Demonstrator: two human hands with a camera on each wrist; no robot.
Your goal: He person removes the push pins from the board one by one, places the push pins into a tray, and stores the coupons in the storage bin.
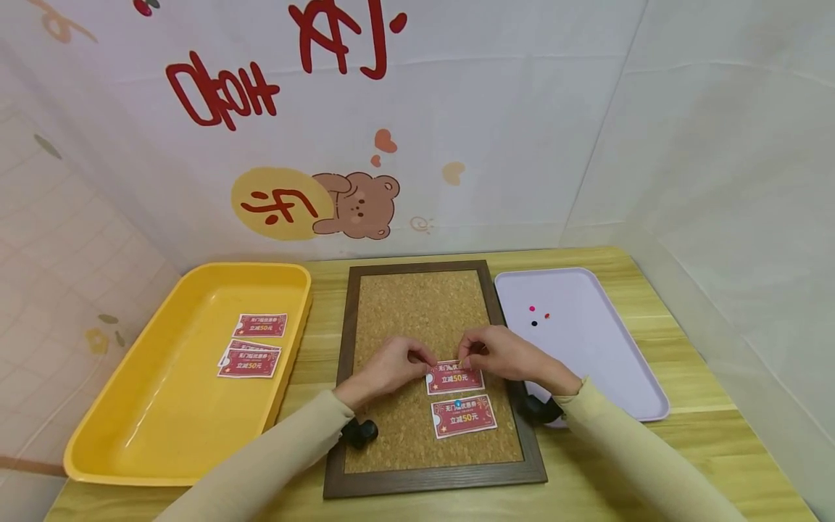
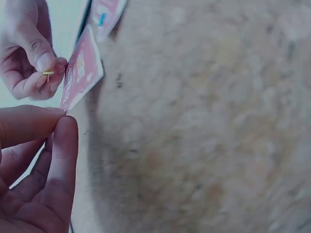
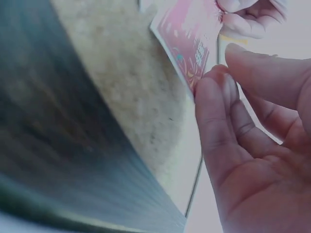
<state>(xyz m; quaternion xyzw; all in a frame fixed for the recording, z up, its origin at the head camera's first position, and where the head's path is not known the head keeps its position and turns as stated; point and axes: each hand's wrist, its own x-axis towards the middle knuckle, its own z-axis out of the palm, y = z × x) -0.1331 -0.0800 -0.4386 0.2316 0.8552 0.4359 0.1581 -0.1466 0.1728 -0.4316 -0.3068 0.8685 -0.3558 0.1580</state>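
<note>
Red paper coupon (image 1: 454, 383) held over the right half of a framed corkboard (image 1: 411, 308). At its upper left corner, the left hand (image 1: 399, 362) pinches it between thumb and finger. The right hand (image 1: 499, 353), fingers curled at the opposite corner, pinches a yellow pushpin (image 2: 47, 73). Nearer the corkboard's bottom edge, a second coupon (image 1: 466, 420) bears a blue pin (image 1: 458, 404). Left of the corkboard sits a yellow tray (image 1: 163, 420) of coupons (image 1: 251, 362); right, a lilac tray (image 1: 600, 355).

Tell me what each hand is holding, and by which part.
Left hand: the farther coupon at the corkboard, by its top-left corner. Right hand: a yellow pushpin, by its head.
</note>
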